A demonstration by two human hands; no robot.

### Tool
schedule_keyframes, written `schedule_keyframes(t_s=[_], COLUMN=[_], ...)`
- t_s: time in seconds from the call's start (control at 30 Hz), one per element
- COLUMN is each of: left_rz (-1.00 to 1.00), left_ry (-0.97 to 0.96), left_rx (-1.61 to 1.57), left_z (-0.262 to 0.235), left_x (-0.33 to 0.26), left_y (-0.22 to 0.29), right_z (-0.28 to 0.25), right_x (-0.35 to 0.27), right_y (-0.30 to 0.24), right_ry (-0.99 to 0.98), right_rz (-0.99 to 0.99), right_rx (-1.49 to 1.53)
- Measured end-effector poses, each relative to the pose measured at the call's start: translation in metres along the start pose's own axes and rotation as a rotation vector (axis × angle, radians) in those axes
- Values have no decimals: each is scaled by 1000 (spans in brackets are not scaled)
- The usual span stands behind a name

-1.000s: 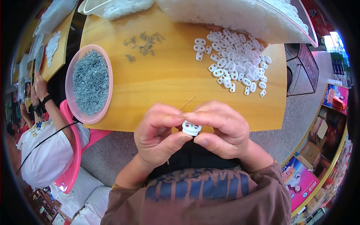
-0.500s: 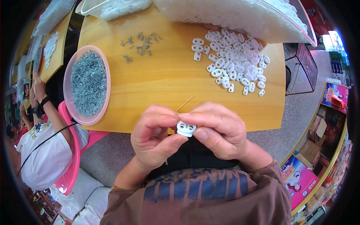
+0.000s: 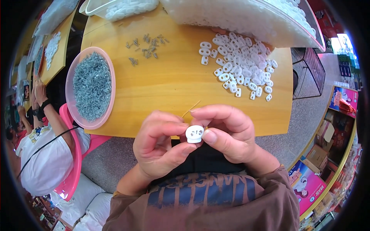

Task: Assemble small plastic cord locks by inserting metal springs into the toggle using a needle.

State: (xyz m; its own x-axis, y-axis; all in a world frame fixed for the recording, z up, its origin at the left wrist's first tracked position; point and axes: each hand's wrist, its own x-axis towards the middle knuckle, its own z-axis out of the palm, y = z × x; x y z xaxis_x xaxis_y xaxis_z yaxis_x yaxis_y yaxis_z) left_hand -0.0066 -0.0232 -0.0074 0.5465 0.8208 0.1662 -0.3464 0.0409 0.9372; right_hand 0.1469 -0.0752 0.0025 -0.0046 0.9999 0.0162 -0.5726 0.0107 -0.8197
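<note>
White two-hole cord lock (image 3: 195, 133), between opposed fingertips.
The left hand (image 3: 156, 144) pinches it by index finger and thumb; its long axis runs crosswise, toward the equally near right hand (image 3: 231, 134), whose thumb meets its edge; any hidden grip there cannot be told. Unlike half a second earlier, the right index finger stands clear above.

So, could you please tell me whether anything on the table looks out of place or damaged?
Mildly, perhaps: a small scatter of metal springs lies loose on the wooden table, apart from the pink basin heaped with similar ones, though that may be deliberate. Nothing looks plainly damaged.
</note>
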Motion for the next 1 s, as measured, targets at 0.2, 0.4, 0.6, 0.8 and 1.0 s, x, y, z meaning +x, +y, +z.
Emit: schedule_keyframes(t_s=[0.2,0.4,0.6,0.8,1.0], left_rz=[-30,-16,-4,-7,12], left_ry=[6,-39,-49,-84,-70], left_rx=[86,256,249,336,309], left_z=[-1,-5,0,-1,-6], left_x=[6,8,8,11,11], left_y=[4,3,2,2,5], right_z=[-7,-9,-13,-18,-15], right_x=[0,-2,-5,-3,3], right_y=[4,1,3,2,2], right_ry=[-23,-48,-30,-76,-127], right_rz=[-24,-71,-146,-197,-201], right_rx=[-100,-315,-304,-343,-364])
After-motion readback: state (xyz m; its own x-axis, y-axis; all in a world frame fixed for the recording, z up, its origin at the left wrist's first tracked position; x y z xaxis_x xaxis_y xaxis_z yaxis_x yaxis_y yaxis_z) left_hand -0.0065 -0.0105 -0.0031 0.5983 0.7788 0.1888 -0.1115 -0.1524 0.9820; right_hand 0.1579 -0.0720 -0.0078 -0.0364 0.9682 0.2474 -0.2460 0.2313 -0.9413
